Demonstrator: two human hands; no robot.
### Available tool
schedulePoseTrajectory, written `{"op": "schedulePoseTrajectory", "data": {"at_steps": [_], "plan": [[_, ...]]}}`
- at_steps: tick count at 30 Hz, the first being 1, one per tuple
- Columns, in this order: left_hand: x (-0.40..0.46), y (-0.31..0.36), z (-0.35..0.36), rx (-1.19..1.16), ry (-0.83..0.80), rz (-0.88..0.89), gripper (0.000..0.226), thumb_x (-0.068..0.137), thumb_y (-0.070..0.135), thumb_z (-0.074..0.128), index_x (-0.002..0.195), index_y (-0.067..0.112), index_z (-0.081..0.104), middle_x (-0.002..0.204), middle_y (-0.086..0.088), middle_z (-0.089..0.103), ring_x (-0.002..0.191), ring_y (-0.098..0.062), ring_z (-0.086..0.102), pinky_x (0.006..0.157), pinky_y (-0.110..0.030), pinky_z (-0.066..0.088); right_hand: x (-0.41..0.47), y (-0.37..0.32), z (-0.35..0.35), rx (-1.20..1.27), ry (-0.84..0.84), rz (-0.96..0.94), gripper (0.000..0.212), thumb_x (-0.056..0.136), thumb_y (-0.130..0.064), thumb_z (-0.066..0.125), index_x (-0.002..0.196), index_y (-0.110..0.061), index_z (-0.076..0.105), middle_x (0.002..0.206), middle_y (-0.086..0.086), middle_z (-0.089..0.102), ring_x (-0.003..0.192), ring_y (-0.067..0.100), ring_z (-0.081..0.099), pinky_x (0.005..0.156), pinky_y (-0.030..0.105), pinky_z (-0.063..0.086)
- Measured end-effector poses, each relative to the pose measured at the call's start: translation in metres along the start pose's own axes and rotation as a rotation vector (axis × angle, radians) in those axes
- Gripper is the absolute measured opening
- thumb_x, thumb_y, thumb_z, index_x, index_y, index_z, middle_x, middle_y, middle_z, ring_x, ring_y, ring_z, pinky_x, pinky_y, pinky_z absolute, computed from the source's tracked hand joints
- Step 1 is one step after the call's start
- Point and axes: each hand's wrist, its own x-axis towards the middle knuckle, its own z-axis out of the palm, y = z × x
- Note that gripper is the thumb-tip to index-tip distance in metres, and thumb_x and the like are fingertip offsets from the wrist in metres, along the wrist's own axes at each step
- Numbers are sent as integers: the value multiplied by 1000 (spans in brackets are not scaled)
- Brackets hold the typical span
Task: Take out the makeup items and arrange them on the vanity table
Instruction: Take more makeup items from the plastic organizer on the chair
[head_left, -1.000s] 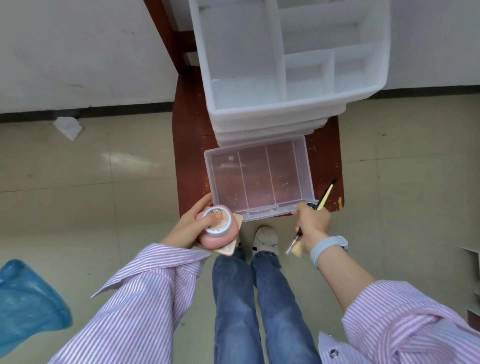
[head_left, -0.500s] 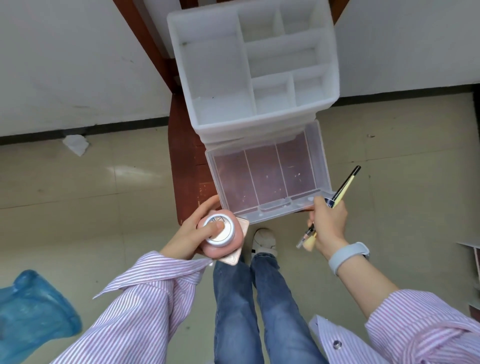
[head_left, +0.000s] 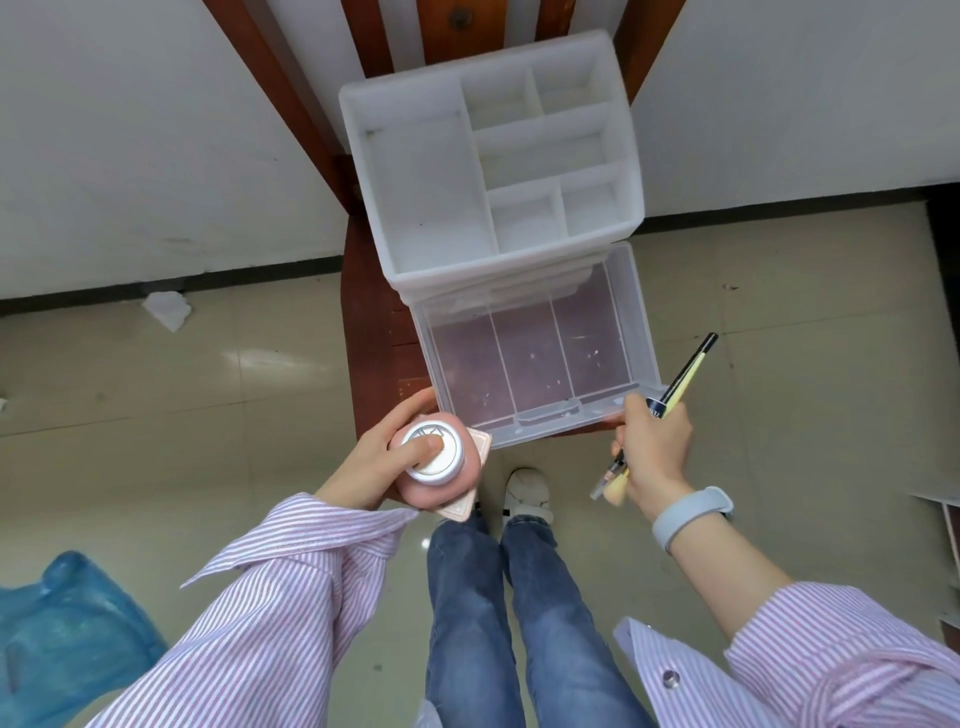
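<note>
A white plastic organizer (head_left: 426, 192) with empty top compartments stands on a red-brown wooden chair (head_left: 371, 332). Its clear bottom drawer (head_left: 636, 322) is pulled out and looks empty. My left hand (head_left: 382, 457) holds a stack of compacts (head_left: 441, 478) just left of the drawer's front corner: a round silver-lidded one on a pink one on a square pink case. My right hand (head_left: 654, 447) grips several thin makeup sticks, including a black-and-yellow pencil (head_left: 685, 376) and a brush, and its fingers touch the drawer's front right edge.
The chair back stands against a white wall. Beige tiled floor surrounds the chair. A blue plastic bag (head_left: 62, 634) lies at lower left and a crumpled white paper (head_left: 166, 309) by the wall. My legs and a white shoe (head_left: 527, 491) are below the drawer.
The view has tilted so the organizer sits lower and more central. My right hand moved slightly right along the drawer front. Both hands keep their items.
</note>
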Motion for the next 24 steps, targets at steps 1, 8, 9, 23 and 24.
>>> {"op": "schedulePoseTrajectory", "data": {"at_steps": [1, 8, 9, 23, 24], "plan": [[0, 2, 1, 2, 4, 3, 59, 66, 26, 56, 123, 31, 45, 122, 2, 55, 103, -9, 54, 91, -18, 40, 0, -1, 0, 11, 0, 6, 16, 79, -11, 47, 70, -18, 36, 53, 1, 40, 30, 8, 34, 39, 24, 31], [3, 9, -1, 1, 11, -1, 65, 68, 27, 57, 132, 29, 41, 129, -1, 54, 110, -11, 53, 96, -22, 38, -3, -4, 7, -11, -5, 89, 13, 79, -10, 47, 73, -17, 38, 60, 8, 59, 29, 12, 35, 38, 22, 33], [4, 9, -2, -5, 11, 1, 65, 69, 27, 56, 132, 29, 41, 128, 0, 55, 108, -9, 54, 94, -20, 39, -3, -5, 9, -16, -7, 90, 13, 79, -10, 47, 74, -17, 38, 60, 7, 61, 28, 11, 35, 36, 21, 33], [-2, 21, -17, -32, -74, -4, 66, 69, 28, 62, 131, 34, 40, 128, 16, 55, 105, 3, 57, 83, -12, 44, -3, -34, 4, -59, -41, -3, 12, 75, -9, 50, 86, -9, 46, 53, 5, 61, 27, 12, 34, 34, 20, 32], [-2, 22, -19, -40, -77, -10, 66, 67, 30, 63, 130, 35, 42, 123, 18, 59, 105, 2, 58, 83, -12, 44, -4, -37, 5, -66, -48, -13, 12, 75, -9, 50, 86, -9, 46, 53, 5, 61, 27, 12, 35, 34, 20, 32]]}}
